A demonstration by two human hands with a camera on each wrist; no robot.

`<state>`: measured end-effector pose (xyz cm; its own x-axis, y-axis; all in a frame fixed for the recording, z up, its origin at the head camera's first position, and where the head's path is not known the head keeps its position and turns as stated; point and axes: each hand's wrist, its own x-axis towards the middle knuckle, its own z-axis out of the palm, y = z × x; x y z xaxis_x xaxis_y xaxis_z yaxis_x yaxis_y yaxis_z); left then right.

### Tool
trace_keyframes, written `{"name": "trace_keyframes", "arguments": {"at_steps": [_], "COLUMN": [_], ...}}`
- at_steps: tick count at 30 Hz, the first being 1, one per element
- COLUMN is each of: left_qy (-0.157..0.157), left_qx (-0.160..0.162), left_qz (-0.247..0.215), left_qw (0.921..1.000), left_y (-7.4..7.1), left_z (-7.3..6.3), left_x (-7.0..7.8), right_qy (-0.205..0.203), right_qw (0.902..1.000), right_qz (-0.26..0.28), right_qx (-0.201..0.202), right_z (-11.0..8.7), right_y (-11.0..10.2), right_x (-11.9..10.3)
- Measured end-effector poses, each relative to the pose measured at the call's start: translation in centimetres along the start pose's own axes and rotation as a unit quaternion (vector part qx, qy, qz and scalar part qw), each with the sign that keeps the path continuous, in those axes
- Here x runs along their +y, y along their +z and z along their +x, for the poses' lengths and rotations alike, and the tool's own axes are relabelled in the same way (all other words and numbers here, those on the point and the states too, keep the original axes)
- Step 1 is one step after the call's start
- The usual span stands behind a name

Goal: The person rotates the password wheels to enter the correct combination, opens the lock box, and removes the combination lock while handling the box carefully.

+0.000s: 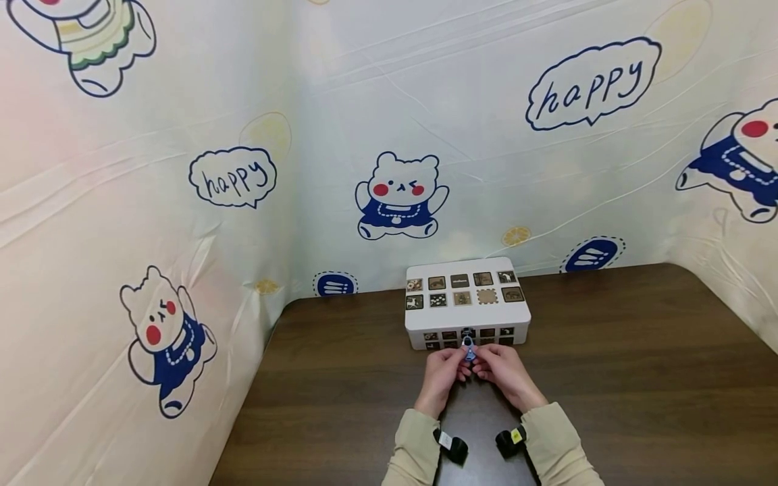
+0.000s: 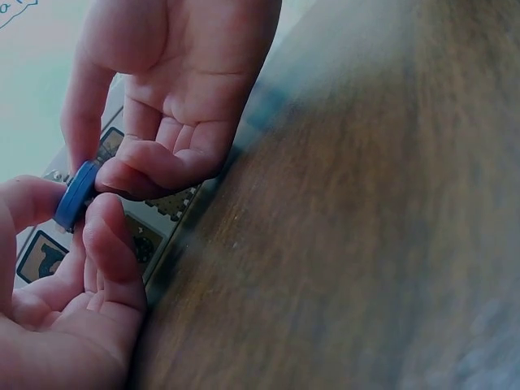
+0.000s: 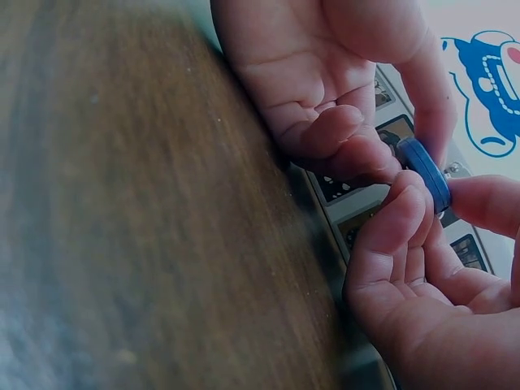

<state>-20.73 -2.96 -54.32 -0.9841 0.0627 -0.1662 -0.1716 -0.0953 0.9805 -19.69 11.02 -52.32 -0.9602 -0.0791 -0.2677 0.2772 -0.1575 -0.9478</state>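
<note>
1 small blue piece (image 2: 77,195), round-edged, pinched; at the front of 1 closed white box (image 1: 450,317).

Wrinkled beige fabric sleeves (image 1: 559,445) are worn with a black left-wrist camera (image 1: 458,452) bearing a white label (image 1: 446,441) and a black right-wrist camera (image 1: 505,445) bearing a yellow label (image 1: 516,436).

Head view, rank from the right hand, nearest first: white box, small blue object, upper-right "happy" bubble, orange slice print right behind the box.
1. Small blue object: pinched by the right hand.
2. White box: just beyond the hand.
3. Orange slice print: low on the backdrop.
4. "happy" bubble: higher up, further right.
</note>
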Motion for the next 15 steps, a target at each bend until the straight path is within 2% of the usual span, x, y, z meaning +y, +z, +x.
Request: {"name": "trace_keyframes", "arguments": {"at_steps": [8, 15], "left_qy": [0.001, 0.001], "left_qx": [-0.006, -0.007], "left_qz": [0.016, 0.013], "left_qw": [0.9998, 0.9999], "left_y": [0.02, -0.01], "left_z": [-0.03, 0.04], "left_x": [0.06, 0.03], "right_qy": [0.001, 0.0], "right_qw": [1.0, 1.0], "right_qz": [-0.002, -0.003], "right_qx": [-0.001, 0.0], "right_z": [0.0, 0.04], "right_y": [0.0, -0.01], "right_x": [0.04, 0.07]}}
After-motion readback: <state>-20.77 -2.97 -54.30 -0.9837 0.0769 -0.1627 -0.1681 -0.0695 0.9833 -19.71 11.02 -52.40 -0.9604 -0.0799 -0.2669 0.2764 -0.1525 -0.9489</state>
